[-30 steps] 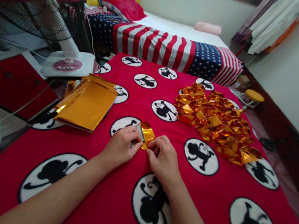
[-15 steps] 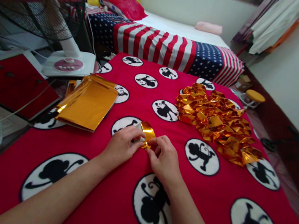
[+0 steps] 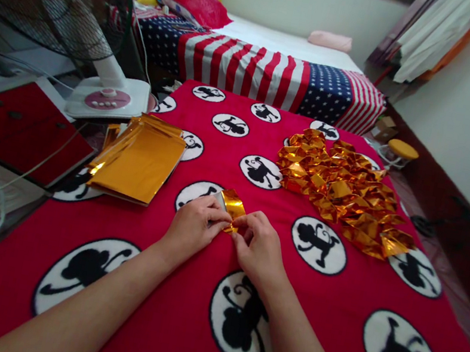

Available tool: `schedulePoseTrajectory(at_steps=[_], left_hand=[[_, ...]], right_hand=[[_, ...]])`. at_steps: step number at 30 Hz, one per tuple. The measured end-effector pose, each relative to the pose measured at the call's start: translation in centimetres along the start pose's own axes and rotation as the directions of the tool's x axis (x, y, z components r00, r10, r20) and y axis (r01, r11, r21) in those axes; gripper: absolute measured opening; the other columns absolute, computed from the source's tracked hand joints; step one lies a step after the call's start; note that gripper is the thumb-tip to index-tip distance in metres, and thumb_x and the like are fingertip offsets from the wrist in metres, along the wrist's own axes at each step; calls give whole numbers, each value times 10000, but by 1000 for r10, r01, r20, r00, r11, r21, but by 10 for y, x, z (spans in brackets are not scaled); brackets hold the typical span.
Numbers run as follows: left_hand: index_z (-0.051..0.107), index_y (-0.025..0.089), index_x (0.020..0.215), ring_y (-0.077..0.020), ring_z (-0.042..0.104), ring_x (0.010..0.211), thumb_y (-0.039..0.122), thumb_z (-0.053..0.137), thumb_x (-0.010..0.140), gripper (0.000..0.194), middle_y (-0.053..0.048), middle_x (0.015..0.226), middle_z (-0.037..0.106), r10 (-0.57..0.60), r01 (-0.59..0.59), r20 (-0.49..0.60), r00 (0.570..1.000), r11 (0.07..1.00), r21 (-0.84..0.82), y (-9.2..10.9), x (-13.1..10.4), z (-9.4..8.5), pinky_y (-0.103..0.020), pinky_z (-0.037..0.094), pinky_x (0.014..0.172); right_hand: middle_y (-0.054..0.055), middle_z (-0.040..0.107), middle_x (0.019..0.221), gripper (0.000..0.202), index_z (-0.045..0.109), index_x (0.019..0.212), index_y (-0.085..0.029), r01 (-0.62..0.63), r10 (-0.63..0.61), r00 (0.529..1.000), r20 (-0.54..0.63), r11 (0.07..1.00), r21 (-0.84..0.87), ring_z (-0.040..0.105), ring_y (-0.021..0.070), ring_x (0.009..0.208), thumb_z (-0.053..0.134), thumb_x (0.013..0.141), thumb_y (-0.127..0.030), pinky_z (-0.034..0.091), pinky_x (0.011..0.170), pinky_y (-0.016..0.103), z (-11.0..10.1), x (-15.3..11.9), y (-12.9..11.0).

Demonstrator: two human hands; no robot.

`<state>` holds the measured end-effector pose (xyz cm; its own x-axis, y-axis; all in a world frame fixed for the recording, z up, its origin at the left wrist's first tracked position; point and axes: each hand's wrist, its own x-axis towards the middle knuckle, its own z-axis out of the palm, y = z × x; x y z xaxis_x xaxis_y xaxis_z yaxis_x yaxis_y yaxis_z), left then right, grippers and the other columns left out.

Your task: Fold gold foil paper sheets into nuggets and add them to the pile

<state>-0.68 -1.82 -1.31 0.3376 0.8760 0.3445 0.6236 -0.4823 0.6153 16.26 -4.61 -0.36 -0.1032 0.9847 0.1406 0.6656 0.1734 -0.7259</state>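
A small sheet of gold foil paper (image 3: 234, 202), partly rolled or folded, is pinched between both hands above the red cloth. My left hand (image 3: 196, 222) is closed on its left and lower end, thumb and forefinger together. My right hand (image 3: 260, 242) pinches the same lower end from the right, fingertips nearly touching those of the left. A bit of the paper's pale underside shows by the left fingers. Farther right lies a heap of folded gold foil pieces (image 3: 339, 188). To the left is a stack of flat gold foil sheets (image 3: 140, 159).
The red cloth with monkey prints (image 3: 179, 287) covers the surface under my hands. A fan (image 3: 110, 94) and a dark red panel (image 3: 20, 129) stand at the left, with white cables nearby. Beyond is a bed (image 3: 253, 73); a yellow-topped stool (image 3: 403, 150) stands at the right.
My left forefinger has moved right and straightened along the foil's lower end, toward the right fingertips. The right hand keeps its pinch. Heap and stack look the same.
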Motion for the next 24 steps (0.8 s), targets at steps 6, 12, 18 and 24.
schedulePoseTrajectory(at_steps=[6, 12, 18, 24], left_hand=[[774, 225, 848, -155, 589, 772, 162, 681, 811, 118, -26, 792, 641, 9, -9, -3, 1000, 1000, 28, -1, 1, 0, -272, 439, 681], [772, 211, 845, -155, 593, 773, 186, 681, 818, 98, -31, 804, 649, -3, 3, -15, 1000, 1000, 16, -3, 0, 1, -272, 441, 677], [777, 233, 852, -148, 595, 764, 173, 677, 815, 122, -26, 805, 649, 8, -8, -12, 1000, 1000, -4, -4, 0, 2, -265, 437, 664], [776, 231, 845, -152, 593, 774, 183, 679, 815, 112, -25, 811, 645, 4, -4, -11, 1000, 1000, 1, -3, 1, 1, -272, 441, 682]], right_hand=[[5, 585, 826, 129, 687, 854, -202, -20, 19, 1000, 17, 999, 28, 536, 117, 661, 605, 794, -122, 405, 598, 239, -2, 4, 1], [5, 603, 846, 40, 644, 787, -221, -110, 101, 993, -56, 974, -200, 547, 135, 673, 660, 807, -251, 308, 553, 253, 5, 7, -8], [8, 595, 881, 81, 620, 855, -231, -113, 108, 994, -31, 971, -213, 555, 141, 702, 652, 792, -192, 300, 554, 251, 3, 6, -9], [-10, 587, 873, 209, 598, 885, -228, -84, 89, 995, 41, 990, -113, 523, 121, 654, 597, 732, -85, 337, 565, 241, -4, 3, -5]])
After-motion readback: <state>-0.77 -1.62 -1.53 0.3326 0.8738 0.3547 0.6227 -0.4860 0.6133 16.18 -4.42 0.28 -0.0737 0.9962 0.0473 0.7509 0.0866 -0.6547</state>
